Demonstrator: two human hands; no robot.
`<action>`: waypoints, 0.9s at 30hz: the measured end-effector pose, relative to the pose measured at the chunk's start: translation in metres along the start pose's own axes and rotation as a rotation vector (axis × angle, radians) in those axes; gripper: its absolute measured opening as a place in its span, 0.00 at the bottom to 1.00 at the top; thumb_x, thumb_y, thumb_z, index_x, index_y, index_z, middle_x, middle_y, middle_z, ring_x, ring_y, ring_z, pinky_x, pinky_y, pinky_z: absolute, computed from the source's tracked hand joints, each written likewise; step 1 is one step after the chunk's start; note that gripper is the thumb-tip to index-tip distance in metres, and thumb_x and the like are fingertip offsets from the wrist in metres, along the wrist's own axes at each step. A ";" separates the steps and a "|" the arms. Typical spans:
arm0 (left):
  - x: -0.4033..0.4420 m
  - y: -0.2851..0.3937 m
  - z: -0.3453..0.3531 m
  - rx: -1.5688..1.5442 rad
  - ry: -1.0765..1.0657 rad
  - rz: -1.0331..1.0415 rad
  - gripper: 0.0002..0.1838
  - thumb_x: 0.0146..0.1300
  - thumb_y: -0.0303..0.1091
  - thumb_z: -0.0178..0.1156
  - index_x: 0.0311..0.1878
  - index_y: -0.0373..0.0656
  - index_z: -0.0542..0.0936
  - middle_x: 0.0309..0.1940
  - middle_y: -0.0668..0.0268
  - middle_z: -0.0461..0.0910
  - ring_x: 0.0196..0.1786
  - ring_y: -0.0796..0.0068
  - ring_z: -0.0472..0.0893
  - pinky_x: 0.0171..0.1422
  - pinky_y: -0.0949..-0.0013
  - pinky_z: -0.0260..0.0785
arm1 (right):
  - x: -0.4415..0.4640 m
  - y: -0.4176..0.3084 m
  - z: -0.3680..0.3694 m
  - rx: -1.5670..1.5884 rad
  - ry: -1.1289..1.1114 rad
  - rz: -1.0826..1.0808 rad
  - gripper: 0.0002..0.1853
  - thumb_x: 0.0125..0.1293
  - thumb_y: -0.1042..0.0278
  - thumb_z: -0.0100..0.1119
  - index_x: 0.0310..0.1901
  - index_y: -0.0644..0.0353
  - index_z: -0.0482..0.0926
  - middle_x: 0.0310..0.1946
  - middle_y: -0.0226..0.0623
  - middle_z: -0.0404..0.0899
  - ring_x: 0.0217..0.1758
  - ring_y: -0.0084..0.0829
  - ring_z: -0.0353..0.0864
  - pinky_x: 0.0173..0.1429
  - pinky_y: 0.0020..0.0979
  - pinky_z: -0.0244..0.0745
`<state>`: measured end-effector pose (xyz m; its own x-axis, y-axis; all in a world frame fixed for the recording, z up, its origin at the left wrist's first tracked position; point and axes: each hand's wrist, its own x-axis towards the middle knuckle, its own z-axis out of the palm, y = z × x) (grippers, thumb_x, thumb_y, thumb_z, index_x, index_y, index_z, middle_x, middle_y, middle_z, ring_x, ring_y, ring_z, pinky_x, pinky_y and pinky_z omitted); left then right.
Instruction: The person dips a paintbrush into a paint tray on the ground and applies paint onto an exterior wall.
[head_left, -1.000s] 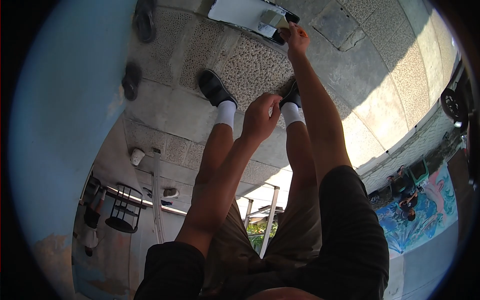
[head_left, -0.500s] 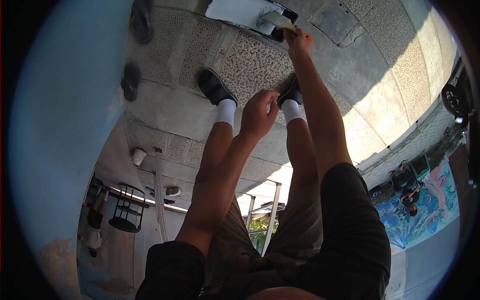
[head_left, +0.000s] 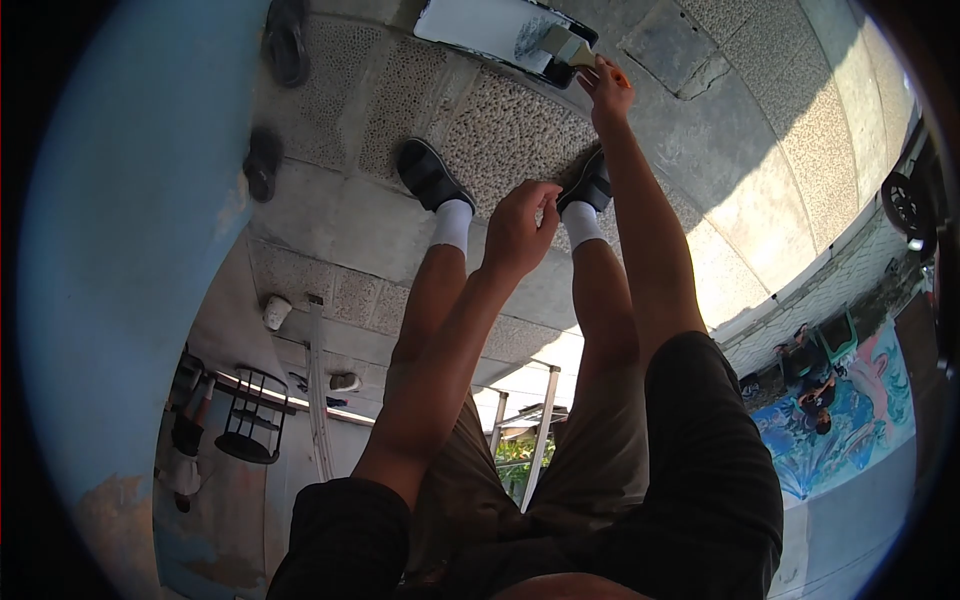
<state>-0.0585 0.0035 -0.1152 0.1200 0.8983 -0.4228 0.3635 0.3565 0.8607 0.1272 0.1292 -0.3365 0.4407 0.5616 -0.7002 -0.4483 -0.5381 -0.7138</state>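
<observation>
The right hand (head_left: 608,95) grasps the orange handle of a paintbrush (head_left: 568,45), its bristles over the dark end of a paint tray (head_left: 465,22) (contact cannot be told). The tray lies on paving (head_left: 505,125) of pebbled and smooth panels, partly sunlit. The left hand (head_left: 520,232), released with fingers loosely bent, hangs above the paving. Left: a pale-blue wall (head_left: 130,250); right: a sea-coloured mural (head_left: 870,420) and a seated person (head_left: 817,390).
</observation>
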 end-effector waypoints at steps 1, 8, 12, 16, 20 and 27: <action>0.000 0.000 0.000 -0.005 -0.002 0.004 0.09 0.68 0.23 0.61 0.50 0.39 0.81 0.43 0.58 0.86 0.43 0.60 0.86 0.50 0.61 0.77 | -0.003 0.000 -0.002 -0.076 -0.030 -0.016 0.14 0.74 0.68 0.66 0.55 0.69 0.83 0.49 0.47 0.87 0.48 0.42 0.92 0.48 0.40 0.91; 0.000 0.001 0.001 -0.003 -0.001 -0.002 0.09 0.68 0.24 0.62 0.51 0.39 0.81 0.44 0.58 0.86 0.43 0.60 0.86 0.50 0.61 0.77 | -0.013 -0.002 -0.009 -0.099 -0.041 -0.122 0.15 0.74 0.67 0.66 0.55 0.69 0.84 0.47 0.46 0.88 0.49 0.40 0.91 0.51 0.39 0.90; 0.000 0.002 0.000 -0.012 -0.008 -0.009 0.09 0.69 0.24 0.61 0.51 0.38 0.81 0.44 0.58 0.86 0.44 0.60 0.86 0.50 0.61 0.77 | -0.021 0.008 -0.008 -0.200 -0.139 -0.114 0.15 0.74 0.66 0.66 0.54 0.69 0.85 0.45 0.45 0.88 0.48 0.39 0.91 0.51 0.38 0.90; -0.001 0.002 0.000 -0.010 -0.013 -0.008 0.09 0.69 0.24 0.61 0.51 0.39 0.81 0.45 0.57 0.86 0.44 0.59 0.86 0.51 0.61 0.78 | -0.025 0.003 -0.009 -0.165 -0.024 -0.175 0.14 0.74 0.66 0.66 0.52 0.67 0.86 0.44 0.44 0.88 0.45 0.37 0.91 0.50 0.36 0.89; -0.001 0.003 0.001 -0.017 -0.006 -0.011 0.10 0.68 0.24 0.61 0.51 0.39 0.81 0.45 0.57 0.86 0.45 0.59 0.86 0.51 0.61 0.78 | -0.013 0.000 -0.009 -0.231 0.018 -0.337 0.13 0.73 0.65 0.67 0.50 0.66 0.88 0.39 0.41 0.89 0.43 0.34 0.91 0.47 0.33 0.87; -0.003 0.003 0.001 -0.025 -0.008 -0.009 0.10 0.68 0.24 0.61 0.51 0.39 0.81 0.46 0.57 0.86 0.45 0.59 0.86 0.52 0.61 0.78 | -0.004 -0.004 0.006 -0.752 0.111 -0.479 0.14 0.69 0.57 0.70 0.46 0.57 0.91 0.33 0.47 0.90 0.40 0.39 0.92 0.46 0.37 0.82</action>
<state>-0.0565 0.0018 -0.1117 0.1242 0.8930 -0.4327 0.3416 0.3709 0.8636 0.1222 0.1331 -0.3313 0.5398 0.7887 -0.2943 0.4135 -0.5529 -0.7234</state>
